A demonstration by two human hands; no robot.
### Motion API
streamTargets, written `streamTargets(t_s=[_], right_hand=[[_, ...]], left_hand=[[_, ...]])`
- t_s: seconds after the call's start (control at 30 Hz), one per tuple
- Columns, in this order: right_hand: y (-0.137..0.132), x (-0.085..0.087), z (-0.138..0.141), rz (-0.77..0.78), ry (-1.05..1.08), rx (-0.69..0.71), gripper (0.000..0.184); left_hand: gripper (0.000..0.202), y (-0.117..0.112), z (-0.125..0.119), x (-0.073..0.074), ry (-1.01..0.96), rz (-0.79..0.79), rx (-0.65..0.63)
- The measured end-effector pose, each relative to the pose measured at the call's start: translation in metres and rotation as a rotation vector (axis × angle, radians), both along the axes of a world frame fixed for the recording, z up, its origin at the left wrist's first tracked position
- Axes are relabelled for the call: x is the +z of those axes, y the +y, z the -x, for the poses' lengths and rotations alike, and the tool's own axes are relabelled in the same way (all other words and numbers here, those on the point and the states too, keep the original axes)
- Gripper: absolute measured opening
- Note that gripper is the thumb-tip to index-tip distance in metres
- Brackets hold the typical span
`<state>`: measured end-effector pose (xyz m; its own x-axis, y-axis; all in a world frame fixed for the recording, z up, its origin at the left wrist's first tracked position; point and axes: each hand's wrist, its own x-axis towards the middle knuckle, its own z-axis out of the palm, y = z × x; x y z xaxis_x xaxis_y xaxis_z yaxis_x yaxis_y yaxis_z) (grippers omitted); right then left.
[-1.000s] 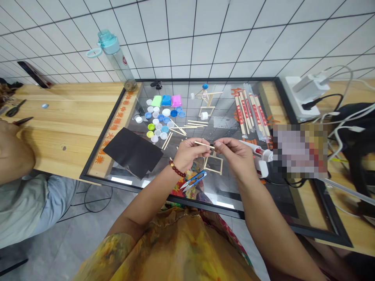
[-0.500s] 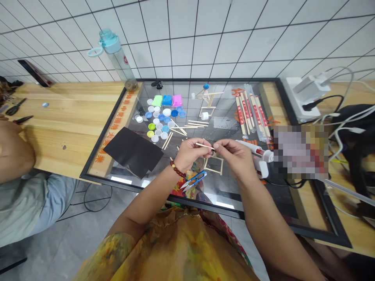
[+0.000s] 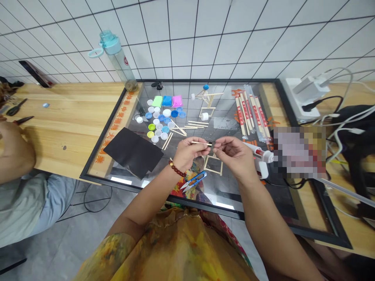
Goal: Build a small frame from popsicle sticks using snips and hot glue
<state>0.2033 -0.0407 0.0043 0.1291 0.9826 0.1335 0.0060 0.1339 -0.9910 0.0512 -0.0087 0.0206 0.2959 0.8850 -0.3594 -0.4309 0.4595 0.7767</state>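
Note:
My left hand (image 3: 189, 153), with a beaded bracelet at the wrist, pinches a short wooden stick (image 3: 200, 143) that lies nearly level. Something small and dark shows by the stick's right end; what it is I cannot make out. My right hand (image 3: 233, 155) is just right of that end, fingers loosely curled and thumb apart, with nothing visible in them. Below and between the hands, a square frame of wooden sticks (image 3: 222, 167) rests on the glass. Blue-handled thread snips (image 3: 194, 181) lie nearer my body.
Behind are a stick model (image 3: 208, 113), loose sticks (image 3: 197, 124), bottle caps (image 3: 159, 126) and clay packs (image 3: 167, 100). Black paper (image 3: 133, 152) lies left, wrapped chopsticks (image 3: 248, 111) and a glue gun (image 3: 262, 154) right. A tall bottle (image 3: 118, 62) stands back left; another person's arm (image 3: 14, 152) is far left.
My right hand has come off the stick and shifted slightly right, its fingers loosening. The stick stays in my left hand, moved a little left and turned more level.

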Motion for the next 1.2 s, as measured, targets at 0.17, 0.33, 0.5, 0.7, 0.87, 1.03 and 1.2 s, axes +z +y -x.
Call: streamTargets(t_s=[0.17, 0.33, 0.5, 0.7, 0.87, 1.03, 1.2], right_hand=[[0.0007, -0.0029, 0.0023, 0.025, 0.011, 0.024, 0.027], [0.0022, -0.0074, 0.0007, 0.046, 0.019, 0.038, 0.026], [0.0025, -0.0101, 0.0002, 0.052, 0.014, 0.045, 0.024], [0.0018, -0.0058, 0.0029, 0.061, 0.019, 0.031, 0.026], [0.0006, -0.0024, 0.0046, 0.061, 0.006, 0.021, 0.024], [0.0005, -0.0024, 0.0051, 0.067, 0.037, 0.005, 0.021], [0.0011, -0.0025, 0.0055, 0.071, 0.045, -0.017, 0.020]], left_hand=[[0.022, -0.0004, -0.0004, -0.0015, 0.015, 0.003, 0.004], [0.023, -0.0011, -0.0010, -0.0015, 0.015, -0.007, -0.004], [0.022, -0.0009, -0.0016, -0.0025, 0.008, -0.006, 0.003], [0.022, -0.0015, -0.0016, -0.0043, 0.018, -0.009, 0.005], [0.025, -0.0016, -0.0017, -0.0045, 0.004, -0.010, -0.003], [0.030, -0.0026, -0.0028, -0.0029, 0.038, -0.033, 0.008], [0.032, -0.0038, -0.0049, -0.0031, 0.075, -0.085, 0.017]])
